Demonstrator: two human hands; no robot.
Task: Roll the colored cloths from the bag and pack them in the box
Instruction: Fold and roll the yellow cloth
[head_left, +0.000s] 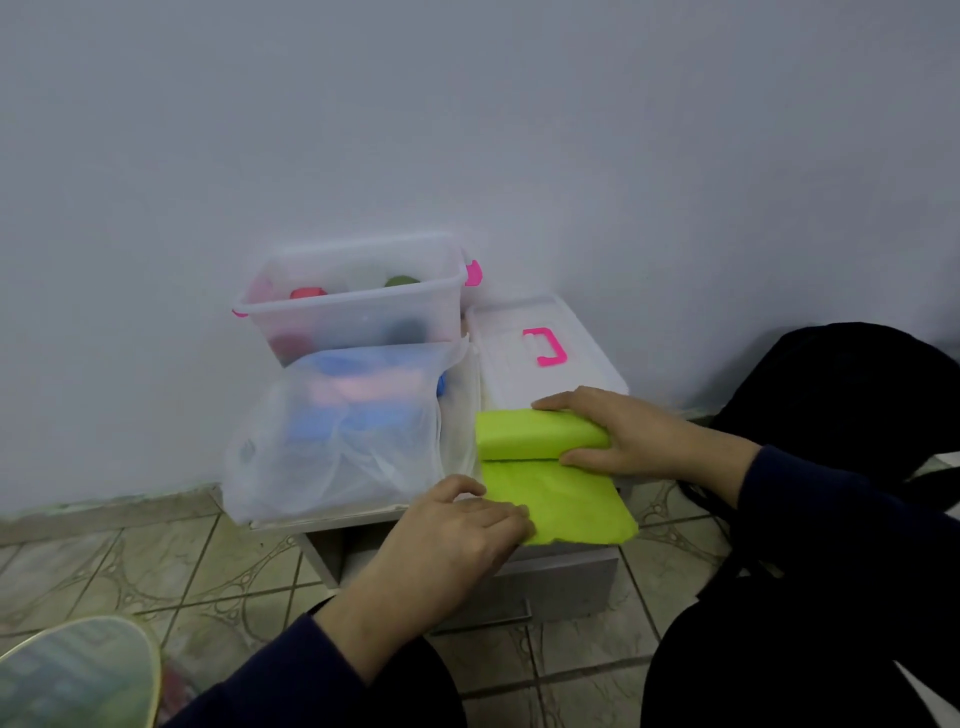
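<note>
A lime-green cloth (563, 499) lies on a small low table (561, 569), its far end rolled into a thick tube. My right hand (628, 431) grips the right end of that roll. My left hand (462, 525) presses flat on the cloth's near left corner. To the left stands a translucent plastic bag (337, 441) holding blue and pink cloths. Behind it is a clear plastic box (353, 304) with pink latches; several rolled cloths, red and green among them, show inside.
The box's white lid (540, 348) with a pink handle lies behind the green cloth, against the wall. A black bag (841, 395) sits on the right. Tiled floor surrounds the table. A round greenish object (78, 675) is at bottom left.
</note>
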